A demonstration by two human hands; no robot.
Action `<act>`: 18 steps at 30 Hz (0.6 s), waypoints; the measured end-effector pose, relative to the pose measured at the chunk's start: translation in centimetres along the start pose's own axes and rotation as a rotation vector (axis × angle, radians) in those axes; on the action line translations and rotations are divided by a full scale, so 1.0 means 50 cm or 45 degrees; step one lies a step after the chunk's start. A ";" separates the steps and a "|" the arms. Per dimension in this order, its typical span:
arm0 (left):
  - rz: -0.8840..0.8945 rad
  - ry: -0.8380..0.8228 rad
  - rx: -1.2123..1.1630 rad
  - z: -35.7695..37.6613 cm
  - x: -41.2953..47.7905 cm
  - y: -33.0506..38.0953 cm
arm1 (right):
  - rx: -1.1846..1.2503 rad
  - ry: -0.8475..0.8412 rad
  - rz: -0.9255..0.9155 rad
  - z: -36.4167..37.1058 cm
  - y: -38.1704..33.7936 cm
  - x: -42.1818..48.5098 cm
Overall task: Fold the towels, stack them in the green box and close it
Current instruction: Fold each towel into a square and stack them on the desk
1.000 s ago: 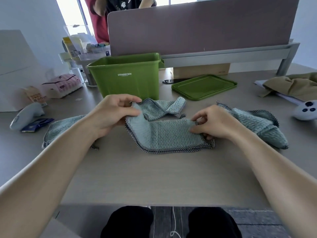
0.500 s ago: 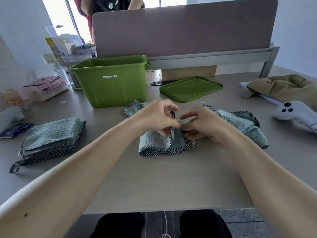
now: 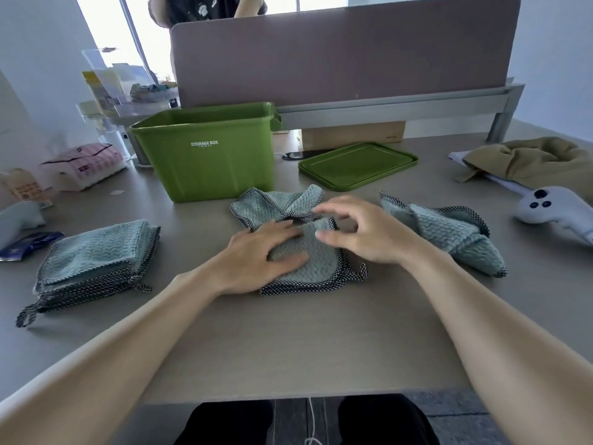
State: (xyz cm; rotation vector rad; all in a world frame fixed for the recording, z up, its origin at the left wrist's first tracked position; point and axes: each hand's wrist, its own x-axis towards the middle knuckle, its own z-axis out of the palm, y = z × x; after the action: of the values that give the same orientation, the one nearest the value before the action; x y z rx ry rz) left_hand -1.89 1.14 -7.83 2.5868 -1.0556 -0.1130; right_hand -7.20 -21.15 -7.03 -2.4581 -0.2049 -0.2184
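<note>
Left hand [image 3: 266,252] lies flat, fingers spread, pressing down on the folded towel [image 3: 317,264] at the near middle of the table [image 3: 288,342]. Right hand [image 3: 362,232] hovers just over the towel's far edge, fingers loosely bent, gripping nothing.

To my eye this is the smoothing of a fold. Best to lean the palm's weight on it so the layers don't spring open. Then square up the checked hems, tuck in the little loop hanging at the right corner, and lift with both hands from beneath so it travels flat.

Off to the left sits the stack of folded towels [image 3: 96,255], well apart from the box. Just beyond the hands there's a rumpled towel [image 3: 276,203], and a crumpled towel [image 3: 449,229] out to the right; both want folding yet, I'd say.

Farther back, the green box [image 3: 208,168] stands open, its lid [image 3: 356,165] lying flat on the table beside it. White lettering on the box front reads "STORAGE BOX"; the line beneath is too small to read.
</note>
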 end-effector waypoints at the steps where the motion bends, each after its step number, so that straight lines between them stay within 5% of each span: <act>1: -0.032 -0.083 0.060 0.003 -0.002 -0.004 | -0.057 -0.112 -0.011 0.002 -0.003 -0.003; 6: -0.190 -0.240 0.239 -0.002 -0.003 -0.023 | -0.362 -0.437 0.146 -0.009 -0.010 -0.015; 14: -0.409 0.358 0.018 0.004 -0.010 -0.027 | -0.469 -0.518 0.187 -0.017 -0.016 -0.022; 18: -0.374 0.332 -0.412 0.004 -0.002 -0.023 | -0.383 -0.475 0.147 -0.017 -0.014 -0.025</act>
State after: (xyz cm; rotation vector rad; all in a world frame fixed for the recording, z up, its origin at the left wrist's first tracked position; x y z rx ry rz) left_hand -1.24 1.95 -8.42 2.3616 -0.5143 -0.0145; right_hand -8.65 -21.26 -6.24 -2.7837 -0.1995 0.2825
